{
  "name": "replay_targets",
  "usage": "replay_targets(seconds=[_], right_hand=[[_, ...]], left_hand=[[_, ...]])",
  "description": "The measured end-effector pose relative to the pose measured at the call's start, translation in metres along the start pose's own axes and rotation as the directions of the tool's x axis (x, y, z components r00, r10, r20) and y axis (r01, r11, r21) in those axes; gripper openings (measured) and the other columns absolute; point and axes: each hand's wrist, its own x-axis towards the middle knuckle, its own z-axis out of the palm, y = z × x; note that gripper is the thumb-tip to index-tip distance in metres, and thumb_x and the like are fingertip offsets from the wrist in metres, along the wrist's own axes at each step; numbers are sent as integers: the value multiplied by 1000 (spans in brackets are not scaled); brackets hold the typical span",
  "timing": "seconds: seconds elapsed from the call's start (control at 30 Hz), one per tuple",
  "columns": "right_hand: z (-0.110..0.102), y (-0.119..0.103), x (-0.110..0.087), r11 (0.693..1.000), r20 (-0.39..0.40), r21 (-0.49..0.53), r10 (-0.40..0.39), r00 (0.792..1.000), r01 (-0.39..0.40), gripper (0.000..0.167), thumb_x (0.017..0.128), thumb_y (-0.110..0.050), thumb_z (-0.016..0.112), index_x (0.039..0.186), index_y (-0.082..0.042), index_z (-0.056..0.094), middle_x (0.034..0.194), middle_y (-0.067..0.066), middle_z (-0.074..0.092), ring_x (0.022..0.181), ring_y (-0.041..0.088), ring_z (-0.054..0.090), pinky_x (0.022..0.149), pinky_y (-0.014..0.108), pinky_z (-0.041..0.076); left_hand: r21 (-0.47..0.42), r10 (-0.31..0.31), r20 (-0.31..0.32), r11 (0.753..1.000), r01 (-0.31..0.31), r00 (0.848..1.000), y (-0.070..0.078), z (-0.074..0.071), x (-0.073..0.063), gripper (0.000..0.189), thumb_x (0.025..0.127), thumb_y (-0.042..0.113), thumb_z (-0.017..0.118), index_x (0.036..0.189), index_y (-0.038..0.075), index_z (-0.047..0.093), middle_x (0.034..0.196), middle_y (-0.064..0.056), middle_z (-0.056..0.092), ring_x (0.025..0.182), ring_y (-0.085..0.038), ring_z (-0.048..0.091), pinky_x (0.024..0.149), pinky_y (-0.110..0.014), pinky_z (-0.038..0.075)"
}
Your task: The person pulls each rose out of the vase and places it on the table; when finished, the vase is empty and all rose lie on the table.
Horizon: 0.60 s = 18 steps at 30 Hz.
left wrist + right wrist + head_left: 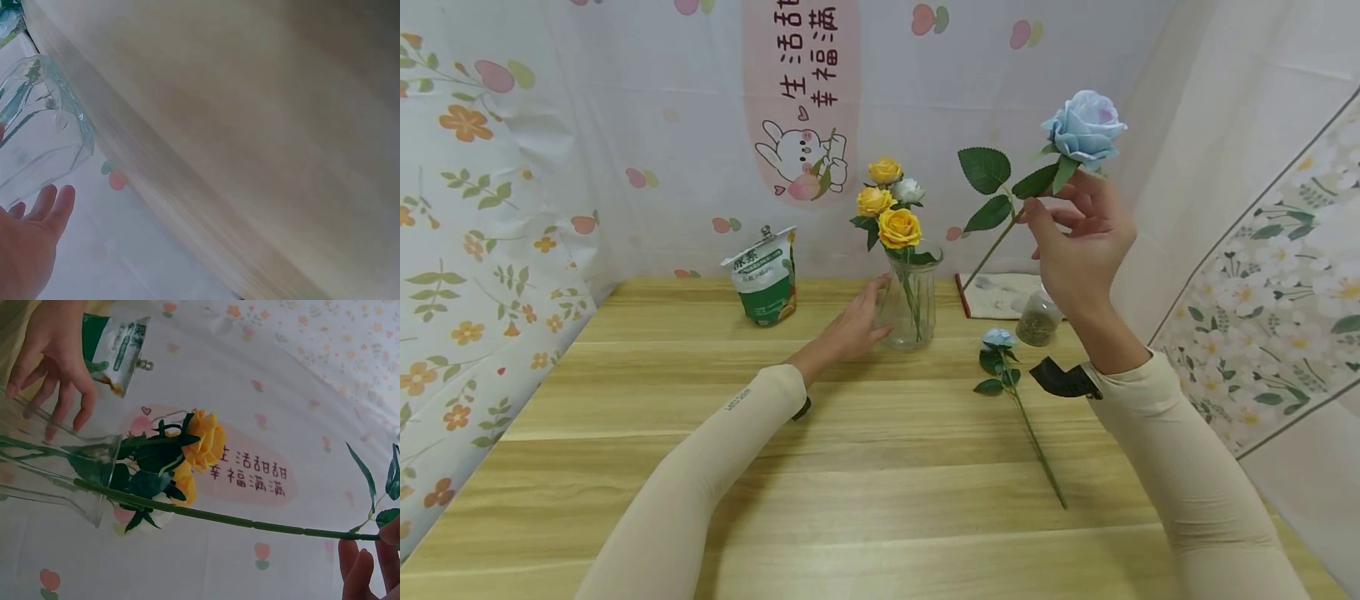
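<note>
My right hand pinches the green stem of a light-blue rose just below the bloom. The stem slants down left, its lower end right of the glass vase in the head view. In the right wrist view that end overlaps the vase's mouth. Yellow roses and a white flower stand in the vase. My left hand is at the vase's left side, fingers extended and thumb apart; firm contact cannot be told. Another blue rose lies on the table.
A green-and-white pouch with a clip stands at the back left. Behind the lying rose are a small jar and a pale cloth pad. Patterned curtains close off the back and sides of the wooden table.
</note>
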Motion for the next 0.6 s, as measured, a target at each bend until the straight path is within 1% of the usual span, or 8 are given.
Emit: replay_targets(seconds=[0.1,0.23,0.33,0.47,0.6], right_hand=[[-9,-2,-8,1000,36,-12,18,999,-17,29,82,10,69,111,7,68,84,12,70,62,19,69,41,18,42],[-18,-4,-18,999,72,-37,36,997,-33,30,82,11,68,112,9,68,87,13,70,62,19,68,42,18,42],[-24,-4,-23,998,86,-34,49,995,-46,30,81,12,68,112,10,68,87,14,70,62,19,69,42,18,42],[-34,-4,-32,995,114,-59,84,990,-77,31,81,13,67,113,11,67,87,12,71,64,17,70,44,17,44],[-47,-6,-43,983,129,-140,135,982,-116,32,81,14,66,113,10,68,87,9,71,65,15,70,57,18,53]], left_hand=[[-17,-8,4,1000,8,1000,2,0,0,81,95,14,68,154,2,13,162,-14,19,145,-33,30,115,-44,30],[-47,-27,13,999,27,1000,1,-2,0,82,95,14,68,155,4,12,162,-12,19,139,-33,39,112,-44,36],[-61,-41,7,997,42,999,0,-2,0,82,95,13,68,155,5,13,162,-12,22,133,-33,46,108,-43,40],[-66,-51,-3,997,51,999,0,-3,0,83,93,11,70,155,5,16,161,-12,26,132,-32,48,107,-44,42],[-53,-27,-10,998,27,1000,1,-4,0,83,92,9,71,156,7,19,159,-13,32,129,-31,52,104,-45,45]])
